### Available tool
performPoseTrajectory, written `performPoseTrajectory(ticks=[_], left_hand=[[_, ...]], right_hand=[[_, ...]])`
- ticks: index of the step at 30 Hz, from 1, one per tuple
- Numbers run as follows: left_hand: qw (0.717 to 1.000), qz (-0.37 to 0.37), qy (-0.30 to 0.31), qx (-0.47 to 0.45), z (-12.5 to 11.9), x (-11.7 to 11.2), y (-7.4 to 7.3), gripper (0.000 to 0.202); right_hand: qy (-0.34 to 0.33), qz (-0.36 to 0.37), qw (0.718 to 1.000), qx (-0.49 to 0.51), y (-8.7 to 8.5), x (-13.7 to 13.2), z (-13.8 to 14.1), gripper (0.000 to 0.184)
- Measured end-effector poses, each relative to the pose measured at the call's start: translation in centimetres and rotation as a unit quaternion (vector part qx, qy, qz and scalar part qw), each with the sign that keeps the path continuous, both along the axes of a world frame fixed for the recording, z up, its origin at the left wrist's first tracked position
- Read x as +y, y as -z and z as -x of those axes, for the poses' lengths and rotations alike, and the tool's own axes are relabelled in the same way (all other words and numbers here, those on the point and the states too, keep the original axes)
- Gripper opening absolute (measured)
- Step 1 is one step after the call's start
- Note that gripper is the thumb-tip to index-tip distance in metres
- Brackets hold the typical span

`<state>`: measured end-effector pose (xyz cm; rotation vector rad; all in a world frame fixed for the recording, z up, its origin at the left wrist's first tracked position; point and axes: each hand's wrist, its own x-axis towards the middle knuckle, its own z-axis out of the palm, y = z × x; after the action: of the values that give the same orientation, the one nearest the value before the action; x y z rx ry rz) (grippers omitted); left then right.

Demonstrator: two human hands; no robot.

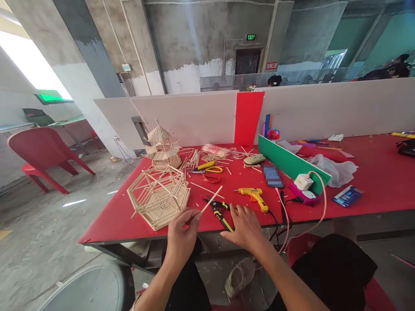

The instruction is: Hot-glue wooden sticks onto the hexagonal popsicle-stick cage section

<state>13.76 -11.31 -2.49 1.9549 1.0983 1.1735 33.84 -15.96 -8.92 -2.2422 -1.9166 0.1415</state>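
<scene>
**Me:** Bare concrete hall, white partitions, and a long red bench (372,172) in front of me. My thin pale wooden stick (212,199) is up off the bench near its front edge, slanting up to the right. My left hand (181,233) is closed on its lower end, thumb against fingertips.

**Other:** And the other hand?

**Me:** My right hand (246,229) lies palm-down and open on the bench, gripping nothing. Its fingers are at the handle ends of the black-and-yellow hand cutters (221,212); I can't tell whether they touch.

**Other:** What's round about?

**Me:** Just left of the stick sits the low hexagonal frame of glued sticks (158,196), and behind it a small tiered stick tower (162,147). The yellow hot glue gun (254,196) lies just beyond the cutters, its cable running toward the front edge.

**Other:** Is that grip sound?

**Me:** I'd judge not quite. With so much free length, the tip will wag. Pinching nearer the middle and bracing my wrist on the bench edge should steady it and keep the tip clear of the frame's jutting ends.
</scene>
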Motion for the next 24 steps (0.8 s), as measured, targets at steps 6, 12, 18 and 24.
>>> performPoseTrajectory(ticks=[6,12,18,24], left_hand=[[0.994,0.079,-0.009,-0.076,-0.1,0.7,1.2,0.025],[0.986,0.127,0.019,-0.109,-1.2,1.4,2.6,0.025],[0.994,0.085,0.029,-0.062,-0.8,1.6,2.0,0.027],[0.998,0.047,0.028,-0.031,-0.1,1.4,1.6,0.028]], right_hand=[[0.085,-0.035,0.992,0.084,0.2,-2.7,-0.8,0.068],[-0.014,-0.077,0.928,0.365,-0.7,-7.5,-0.1,0.063],[-0.031,-0.073,0.945,0.318,-2.3,-6.2,1.7,0.070],[-0.072,-0.060,0.965,0.244,-1.4,-5.4,1.9,0.078]])
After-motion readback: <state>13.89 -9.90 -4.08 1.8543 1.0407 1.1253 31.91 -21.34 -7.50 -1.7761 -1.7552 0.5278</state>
